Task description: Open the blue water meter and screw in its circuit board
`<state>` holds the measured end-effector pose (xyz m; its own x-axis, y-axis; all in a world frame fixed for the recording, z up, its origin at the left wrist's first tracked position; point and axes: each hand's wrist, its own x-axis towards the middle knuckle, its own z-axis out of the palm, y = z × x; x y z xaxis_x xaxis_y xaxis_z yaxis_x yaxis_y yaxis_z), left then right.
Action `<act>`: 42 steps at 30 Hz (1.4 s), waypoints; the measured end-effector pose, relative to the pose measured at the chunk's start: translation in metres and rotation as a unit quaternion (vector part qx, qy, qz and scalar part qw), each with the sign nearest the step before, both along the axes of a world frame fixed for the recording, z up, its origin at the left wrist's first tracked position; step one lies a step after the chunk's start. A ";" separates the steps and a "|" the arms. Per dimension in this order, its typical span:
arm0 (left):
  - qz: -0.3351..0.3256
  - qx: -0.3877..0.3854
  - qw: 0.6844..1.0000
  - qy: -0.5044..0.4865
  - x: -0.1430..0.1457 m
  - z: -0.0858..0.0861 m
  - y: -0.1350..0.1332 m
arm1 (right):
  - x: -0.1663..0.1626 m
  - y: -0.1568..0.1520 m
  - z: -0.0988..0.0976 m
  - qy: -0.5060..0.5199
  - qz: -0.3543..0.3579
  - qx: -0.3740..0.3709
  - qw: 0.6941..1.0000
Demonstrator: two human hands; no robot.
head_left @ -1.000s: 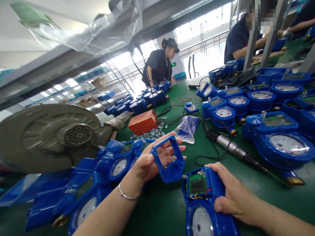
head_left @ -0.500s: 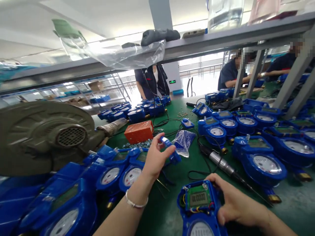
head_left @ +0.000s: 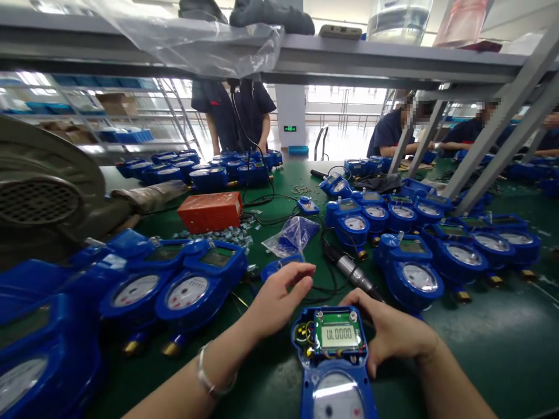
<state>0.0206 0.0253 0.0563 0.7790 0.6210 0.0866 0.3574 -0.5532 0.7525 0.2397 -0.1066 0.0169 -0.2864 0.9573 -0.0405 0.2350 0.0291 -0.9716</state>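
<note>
busy assembly floor here, long green bench (head_left: 480, 343) under a grey metal shelf (head_left: 349, 58), with other people in dark shirts working farther down. blue water meters everywhere, a row to the left (head_left: 187, 288) and a bigger bunch on the right (head_left: 413, 276).

the one in hand is the open water meter (head_left: 334, 361) sitting at the near edge, right in front. its cover is off, so you can see the little circuit board and lcd (head_left: 338, 336) reading something like "ul0000", plus coloured wires tucked at its left side. the right hand (head_left: 393, 334) is wrapped around the right side of the housing, gripping it. the left hand (head_left: 279, 299) sits just up-left of the meter, fingers loosely curled; can't tell if it's pinching anything. a blue cover piece (head_left: 279, 266) lies just past its fingertips.

handling-wise i'd guess it's fairly hefty, with brass fittings like the neighbours show, and a stiff, smooth plastic shell. the exposed board and wires look like the delicate bit, so hold it by the housing sides, not the top.

also around: an electric screwdriver (head_left: 349, 270) just beyond the hands, a clear plastic bag (head_left: 292, 235), an orange box (head_left: 210, 210).
</note>
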 end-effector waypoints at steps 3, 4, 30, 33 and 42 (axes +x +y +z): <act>-0.095 -0.208 0.968 -0.105 -0.023 -0.013 -0.029 | 0.002 -0.001 0.000 -0.004 0.004 -0.019 1.000; -0.111 -0.265 0.949 -0.131 -0.028 -0.020 -0.036 | 0.003 -0.001 0.000 -0.004 0.005 -0.022 1.000; -0.078 -0.276 0.943 -0.171 -0.044 -0.041 -0.057 | 0.000 0.051 -0.038 -0.518 -0.337 0.047 0.785; -0.081 -0.267 0.942 -0.186 -0.044 -0.042 -0.057 | -0.001 0.044 -0.046 -0.548 -0.338 0.040 0.764; -0.081 -0.261 0.945 -0.181 -0.046 -0.044 -0.056 | -0.011 0.051 -0.034 -0.586 -0.332 0.071 0.736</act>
<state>-0.0252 -0.0310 0.0127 0.8454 0.5280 0.0800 -0.0322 -0.0992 0.9945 0.2289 -0.0561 -0.0174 0.3982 0.8892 0.2253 0.9173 -0.3880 -0.0897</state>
